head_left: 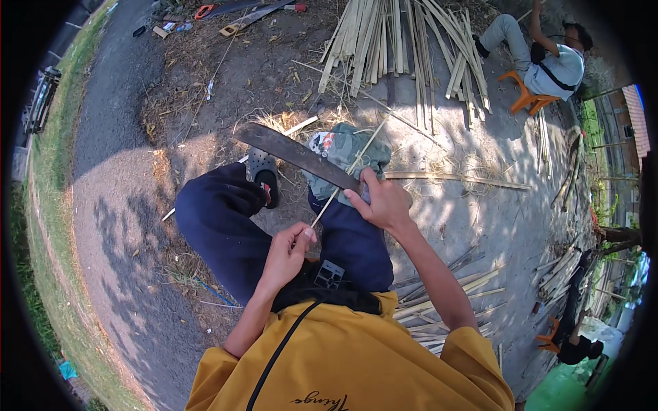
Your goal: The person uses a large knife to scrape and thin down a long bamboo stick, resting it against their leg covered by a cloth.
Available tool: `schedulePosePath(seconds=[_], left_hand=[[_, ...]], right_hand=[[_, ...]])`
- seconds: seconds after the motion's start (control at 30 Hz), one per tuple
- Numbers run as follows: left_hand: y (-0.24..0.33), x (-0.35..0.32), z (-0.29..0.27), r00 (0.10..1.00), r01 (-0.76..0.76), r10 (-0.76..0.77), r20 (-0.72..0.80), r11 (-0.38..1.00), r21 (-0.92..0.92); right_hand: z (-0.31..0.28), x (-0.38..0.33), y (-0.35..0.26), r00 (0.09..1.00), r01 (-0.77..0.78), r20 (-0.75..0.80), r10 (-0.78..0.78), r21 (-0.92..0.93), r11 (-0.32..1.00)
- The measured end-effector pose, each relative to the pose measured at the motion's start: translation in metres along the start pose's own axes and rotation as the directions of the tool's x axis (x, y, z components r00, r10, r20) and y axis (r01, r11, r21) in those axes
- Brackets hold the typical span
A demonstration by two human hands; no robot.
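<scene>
My right hand [385, 203] is closed round the grip end of a machete [291, 152], whose broad dark blade reaches out to the upper left. A thin pale bamboo strip [325, 209] runs slantwise between my two hands, crossing the blade close to my right hand. Its lower end is pinched in the fingers of my left hand [284, 257], held near my lap. Under the blade and strip, a grey-green cloth [375, 156] lies over my right knee. The machete's handle is hidden inside my right hand.
Long split bamboo strips [373, 48] lie heaped ahead; more slats [452, 294] lie beside my right hip. Handsaws [253, 19] rest at the far left. Shavings litter the ground by my shoe [262, 164]. One person [558, 68] sits on an orange stool [524, 96]; another [576, 346] is at lower right.
</scene>
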State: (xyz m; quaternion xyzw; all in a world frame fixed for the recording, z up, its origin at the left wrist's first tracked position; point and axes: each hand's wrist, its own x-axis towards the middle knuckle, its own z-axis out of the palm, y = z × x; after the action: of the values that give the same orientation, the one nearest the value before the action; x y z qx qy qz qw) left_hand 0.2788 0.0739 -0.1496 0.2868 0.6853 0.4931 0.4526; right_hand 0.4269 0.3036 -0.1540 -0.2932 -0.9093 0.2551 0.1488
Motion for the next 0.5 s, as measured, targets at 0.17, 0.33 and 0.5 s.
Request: schedulePosePath(seconds=[0.17, 0.33, 0.5], left_hand=[[0.015, 0.027, 0.008, 0.999, 0.044, -0.041, 0.032, 0.994, -0.104], [0.009, -0.009, -0.007, 1.000, 0.017, -0.017, -0.026, 1.000, 0.000], [0.011, -0.022, -0.013, 0.997, 0.075, -0.075, 0.024, 0.997, -0.012]], right_hand=[[0.004, 0.003, -0.002, 1.000, 0.015, -0.020, -0.015, 0.014, 1.000], [0.008, 0.005, 0.012, 0.996, 0.008, -0.088, -0.005, 0.040, 0.999], [-0.004, 0.002, -0.003, 1.000, -0.020, 0.005, 0.020, -0.011, 1.000]])
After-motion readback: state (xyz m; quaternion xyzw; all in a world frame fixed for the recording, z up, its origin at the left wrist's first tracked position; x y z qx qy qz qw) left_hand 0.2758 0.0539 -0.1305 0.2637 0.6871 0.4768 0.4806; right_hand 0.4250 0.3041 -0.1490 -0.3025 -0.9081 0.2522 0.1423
